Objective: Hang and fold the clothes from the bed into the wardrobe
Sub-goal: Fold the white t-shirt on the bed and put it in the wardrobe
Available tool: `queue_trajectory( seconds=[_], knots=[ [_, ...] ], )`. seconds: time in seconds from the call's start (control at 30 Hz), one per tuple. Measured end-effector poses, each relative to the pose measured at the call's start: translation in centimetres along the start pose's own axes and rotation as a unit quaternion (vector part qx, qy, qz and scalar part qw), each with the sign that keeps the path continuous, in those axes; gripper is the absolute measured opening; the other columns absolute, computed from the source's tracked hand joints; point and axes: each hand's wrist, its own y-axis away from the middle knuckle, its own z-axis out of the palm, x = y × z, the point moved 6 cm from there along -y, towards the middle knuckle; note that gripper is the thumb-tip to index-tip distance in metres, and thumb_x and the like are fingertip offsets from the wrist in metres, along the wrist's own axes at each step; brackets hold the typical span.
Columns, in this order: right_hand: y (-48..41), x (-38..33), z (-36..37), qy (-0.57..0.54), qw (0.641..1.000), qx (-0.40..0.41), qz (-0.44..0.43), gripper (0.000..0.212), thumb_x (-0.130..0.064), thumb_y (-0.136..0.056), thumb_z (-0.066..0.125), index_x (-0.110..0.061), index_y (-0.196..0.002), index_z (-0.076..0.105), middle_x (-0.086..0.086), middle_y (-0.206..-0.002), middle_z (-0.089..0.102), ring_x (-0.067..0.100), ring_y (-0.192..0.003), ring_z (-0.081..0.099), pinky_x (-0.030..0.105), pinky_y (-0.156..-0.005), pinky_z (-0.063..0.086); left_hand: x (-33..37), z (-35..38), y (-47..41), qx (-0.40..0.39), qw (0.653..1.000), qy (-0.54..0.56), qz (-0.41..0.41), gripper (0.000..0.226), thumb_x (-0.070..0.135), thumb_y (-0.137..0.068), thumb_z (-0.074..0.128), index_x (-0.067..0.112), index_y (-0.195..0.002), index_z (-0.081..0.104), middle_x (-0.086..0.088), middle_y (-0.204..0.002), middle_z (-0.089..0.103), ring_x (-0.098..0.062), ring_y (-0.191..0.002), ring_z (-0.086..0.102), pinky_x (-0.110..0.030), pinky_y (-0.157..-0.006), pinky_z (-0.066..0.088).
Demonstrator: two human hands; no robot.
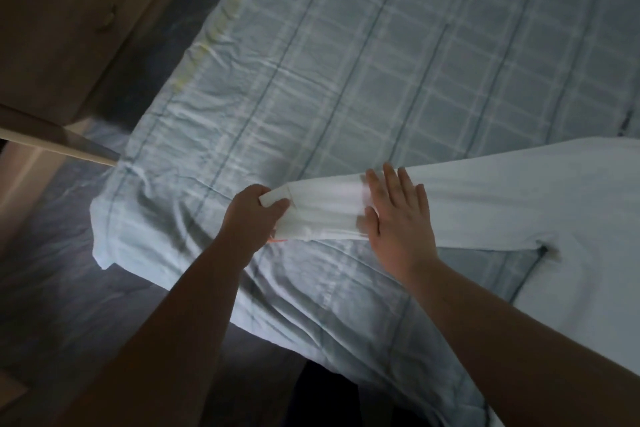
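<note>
White shirt (519, 204), which we judge light and limp, lies along the bed's (346, 62) near edge, left hand (249, 218) pinching its cuff (277, 199), right hand (398, 218) pressing flat-fingered on the sleeve (329, 211); grip at seams.

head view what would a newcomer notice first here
The white garment, stretched from the centre to the right edge, stands out against the checked bedspread. The left hand grips the end of its sleeve at centre, while the right hand lies flat on the sleeve beside it.
</note>
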Motion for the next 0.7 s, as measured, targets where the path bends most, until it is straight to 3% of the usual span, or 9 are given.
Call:
queue_trajectory(
  seconds=[0.07,0.17,0.3,0.37,0.5,0.6,0.7],
  knots=[
    [0.3,0.2,1.9,0.028,0.999,-0.029,-0.004,0.061,-0.037,-0.097,0.036,-0.024,-0.155,0.026,0.008,-0.163,0.022,0.032,-0.151,0.016,0.059,-0.118,0.016,-0.7,0.4,0.2,0.007,0.999,-0.052,0.001,0.024,0.025,-0.089,0.071,0.006,-0.102,0.066,-0.004,-0.080,0.063,-0.026,-0.071,0.062,-0.029,-0.054,0.049],
    [0.5,0.3,4.0,0.063,0.997,-0.049,-0.005,0.067,-0.038,-0.093,0.040,-0.020,-0.156,0.025,0.010,-0.163,0.022,0.034,-0.151,0.015,0.062,-0.117,0.012,-0.8,1.2,0.7,0.024,0.995,-0.092,0.014,0.029,0.025,-0.092,0.066,0.006,-0.113,0.060,-0.003,-0.090,0.060,-0.024,-0.081,0.059,-0.029,-0.062,0.045],
    [0.1,-0.3,3.0,0.028,0.998,-0.049,-0.002,0.076,-0.032,-0.085,0.045,-0.019,-0.156,0.022,0.011,-0.164,0.017,0.035,-0.151,0.010,0.063,-0.118,0.009,0.7,1.7,2.0,0.034,0.999,0.002,0.036,0.017,0.023,-0.093,0.064,0.013,-0.105,0.057,-0.001,-0.086,0.061,-0.022,-0.073,0.060,-0.024,-0.049,0.043],
    [0.5,-0.9,1.2,-0.086,0.995,-0.043,-0.016,0.080,-0.021,-0.078,0.048,-0.020,-0.154,0.024,0.007,-0.164,0.016,0.029,-0.152,0.009,0.057,-0.121,0.011,2.5,2.6,3.3,-0.002,0.996,0.057,0.065,0.013,0.023,-0.091,0.067,0.018,-0.099,0.058,0.000,-0.084,0.063,-0.016,-0.069,0.060,-0.022,-0.049,0.045],
    [3.9,-1.5,-2.7,-0.403,0.914,-0.046,-0.008,0.080,-0.011,-0.077,0.045,-0.023,-0.154,0.027,-0.004,-0.157,0.033,0.011,-0.144,0.031,0.033,-0.120,0.027,6.0,6.9,5.8,-0.106,0.976,0.179,0.070,0.014,0.026,-0.095,0.062,0.015,-0.104,0.062,-0.001,-0.090,0.070,-0.015,-0.084,0.067,-0.028,-0.067,0.052],
    [6.0,0.2,-3.2,-0.497,0.866,-0.048,0.008,0.085,-0.018,-0.083,0.056,-0.021,-0.157,0.013,0.000,-0.151,0.042,0.011,-0.137,0.043,0.031,-0.113,0.037,7.8,12.2,7.6,-0.189,0.942,0.276,0.001,0.036,0.042,-0.102,0.045,0.013,-0.107,0.066,-0.007,-0.093,0.074,-0.022,-0.087,0.070,-0.036,-0.074,0.055],
    [6.9,5.1,-3.9,-0.625,0.775,-0.030,0.090,0.069,-0.019,-0.089,0.066,-0.020,-0.149,0.032,0.001,-0.132,0.059,0.014,-0.120,0.060,0.032,-0.103,0.049,9.4,17.0,9.3,-0.232,0.942,0.242,0.002,0.045,0.041,-0.105,0.035,0.010,-0.109,0.068,-0.012,-0.097,0.073,-0.026,-0.089,0.068,-0.039,-0.080,0.054]
  ],
)
